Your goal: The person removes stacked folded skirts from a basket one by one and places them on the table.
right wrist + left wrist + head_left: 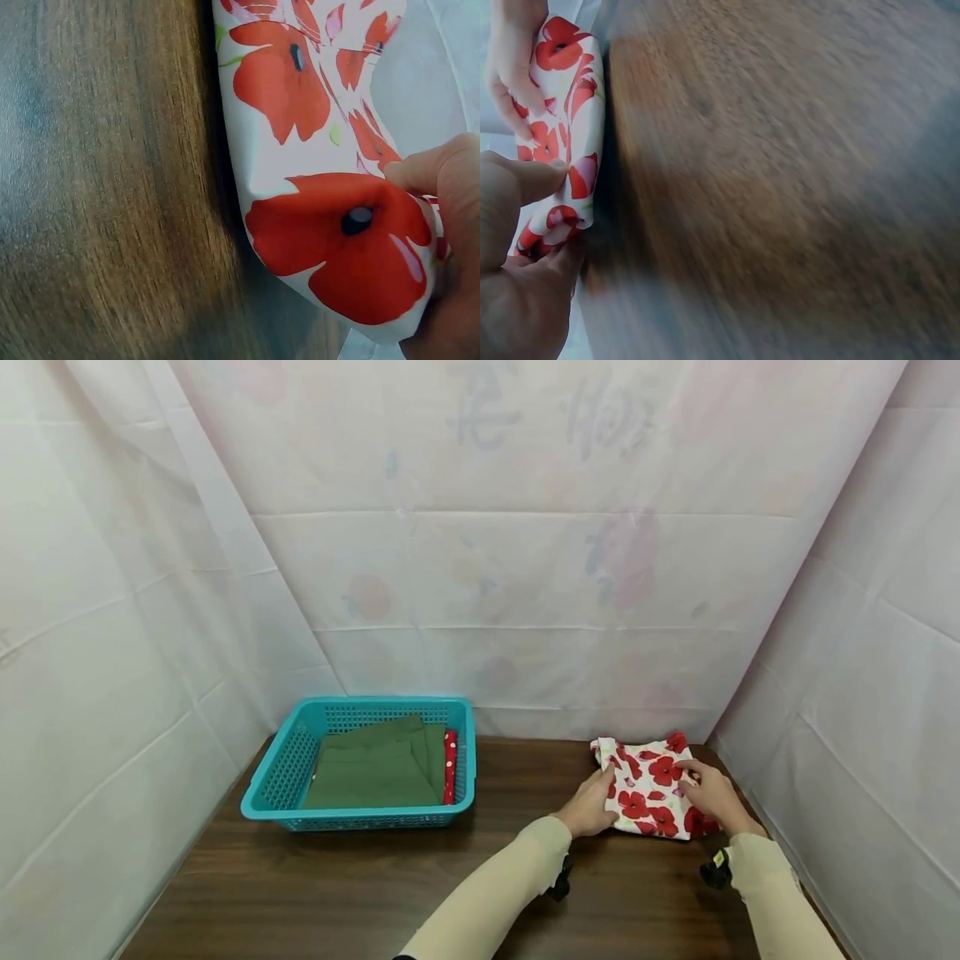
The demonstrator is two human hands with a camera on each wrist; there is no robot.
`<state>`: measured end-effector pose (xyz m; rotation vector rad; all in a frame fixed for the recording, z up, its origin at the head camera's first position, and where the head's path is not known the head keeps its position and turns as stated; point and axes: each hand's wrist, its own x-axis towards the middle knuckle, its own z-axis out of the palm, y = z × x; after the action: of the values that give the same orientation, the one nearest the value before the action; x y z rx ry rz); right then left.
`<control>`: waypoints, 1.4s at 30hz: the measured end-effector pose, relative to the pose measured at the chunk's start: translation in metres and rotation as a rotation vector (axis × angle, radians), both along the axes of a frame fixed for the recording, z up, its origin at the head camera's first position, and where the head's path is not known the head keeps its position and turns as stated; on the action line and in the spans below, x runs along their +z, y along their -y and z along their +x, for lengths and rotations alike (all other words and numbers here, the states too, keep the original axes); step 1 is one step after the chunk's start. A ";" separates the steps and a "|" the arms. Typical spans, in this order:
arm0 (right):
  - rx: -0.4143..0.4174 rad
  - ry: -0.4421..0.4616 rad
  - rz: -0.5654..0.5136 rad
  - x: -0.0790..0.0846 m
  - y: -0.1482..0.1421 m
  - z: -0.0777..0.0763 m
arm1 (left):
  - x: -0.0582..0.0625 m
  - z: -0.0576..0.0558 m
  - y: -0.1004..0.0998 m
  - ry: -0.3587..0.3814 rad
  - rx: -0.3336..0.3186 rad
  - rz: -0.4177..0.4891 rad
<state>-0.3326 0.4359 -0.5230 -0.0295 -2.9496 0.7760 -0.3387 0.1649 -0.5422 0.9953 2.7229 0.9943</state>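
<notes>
A folded white cloth with red poppies (651, 783) lies on the right part of the table, with stitched seams (330, 43) near one edge. At its left edge, my left hand (591, 804) grips the fabric. The left wrist view shows that thumb (544, 180) on top and the fingers tucked underneath. Across the cloth, my right hand (712, 795) pinches the right side between thumb and fingers. Close up, the right hand (450, 225) is at a corner, its fingertips partly hidden by fabric.
A turquoise plastic basket (258, 793) stands on the left of the brown wooden table (315, 893). It contains folded green fabric (371, 777) and a red polka-dot piece (450, 768). White sheeting (525, 610) hangs behind and along both sides.
</notes>
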 end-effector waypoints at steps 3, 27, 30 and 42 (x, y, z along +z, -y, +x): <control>0.002 0.034 0.009 0.000 -0.001 0.001 | -0.004 0.001 0.003 -0.017 0.025 -0.022; 0.033 -0.105 0.076 0.036 0.026 0.013 | 0.072 0.017 0.058 -0.236 -0.037 -0.058; 0.056 -0.138 0.067 0.046 0.036 0.013 | 0.086 0.012 0.075 -0.232 -0.053 -0.042; 0.151 -0.309 0.030 0.085 0.079 0.011 | 0.132 -0.005 0.133 -0.180 -0.058 0.000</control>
<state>-0.3221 0.3571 -0.4376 0.2908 -2.6894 0.6832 -0.3434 0.0320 -0.4101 1.2116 2.8156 0.9384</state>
